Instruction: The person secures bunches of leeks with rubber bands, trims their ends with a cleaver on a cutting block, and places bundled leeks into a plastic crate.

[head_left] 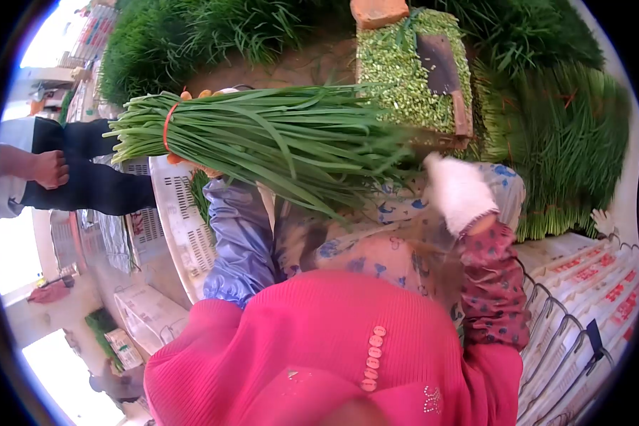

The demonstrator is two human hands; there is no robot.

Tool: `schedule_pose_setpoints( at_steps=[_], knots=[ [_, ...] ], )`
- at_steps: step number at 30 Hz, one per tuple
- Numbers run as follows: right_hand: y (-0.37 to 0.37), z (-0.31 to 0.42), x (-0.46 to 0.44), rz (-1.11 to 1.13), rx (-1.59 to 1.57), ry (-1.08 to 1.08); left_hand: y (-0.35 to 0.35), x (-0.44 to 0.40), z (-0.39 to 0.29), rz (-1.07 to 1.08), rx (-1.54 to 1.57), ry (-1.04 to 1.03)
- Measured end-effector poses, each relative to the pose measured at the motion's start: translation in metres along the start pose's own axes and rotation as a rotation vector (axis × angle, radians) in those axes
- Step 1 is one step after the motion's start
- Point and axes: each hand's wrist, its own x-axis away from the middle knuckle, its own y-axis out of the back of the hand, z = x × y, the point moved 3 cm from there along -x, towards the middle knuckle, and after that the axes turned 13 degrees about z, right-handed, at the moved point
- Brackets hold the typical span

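My left hand (206,170), in an orange-tipped glove, is wrapped round a bundle of garlic chives (263,131) near its cut ends; most of the hand is hidden beneath. A red band (169,126) ties the bundle, whose leaves spread rightward across my lap. My right hand (460,188), in a white glove, hovers near the leaf tips, its fingers smeared by motion. Beyond it, a cleaver (439,65) with a wooden handle lies on a board heaped with chopped pale green stalk ends (387,71).
An orange brick (378,12) sits at the board's far end. Piles of chives (568,135) stand to the right and far side. A white plastic crate (184,220) is at my left, near another person's hand (50,169). Stacked white sacks or crates (596,284) lie at right.
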Motion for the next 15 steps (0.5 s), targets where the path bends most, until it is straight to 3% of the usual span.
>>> schedule_pose_setpoints(
  at_steps=[2, 4, 6, 7, 9, 10, 15],
  knots=[
    [0.039, 0.014, 0.007, -0.44, -0.175, 0.185, 0.003, -0.018, -0.014, 0.078, 0.006, 0.044],
    [0.067, 0.047, 0.02, -0.474, -0.624, 0.554, 0.003, -0.041, -0.017, 0.196, 0.099, 0.201],
    [0.075, 0.079, 0.021, -0.737, -0.332, 0.786, -0.003, -0.058, -0.011, 0.212, 0.098, 0.204],
    [0.075, 0.099, 0.019, -0.683, -0.271, 0.688, -0.005, -0.069, -0.008, 0.253, 0.077, 0.167],
    [0.054, 0.128, -0.005, -0.236, -0.419, 0.53, -0.015, -0.081, 0.001, 0.255, -0.017, 0.049],
    [0.058, 0.146, -0.001, -0.042, -0.341, 0.476, -0.017, -0.085, -0.003, 0.278, -0.01, 0.055],
    [0.029, 0.169, 0.008, -0.221, -0.411, 0.569, -0.015, -0.086, -0.012, 0.274, -0.026, 0.071]
  ],
)
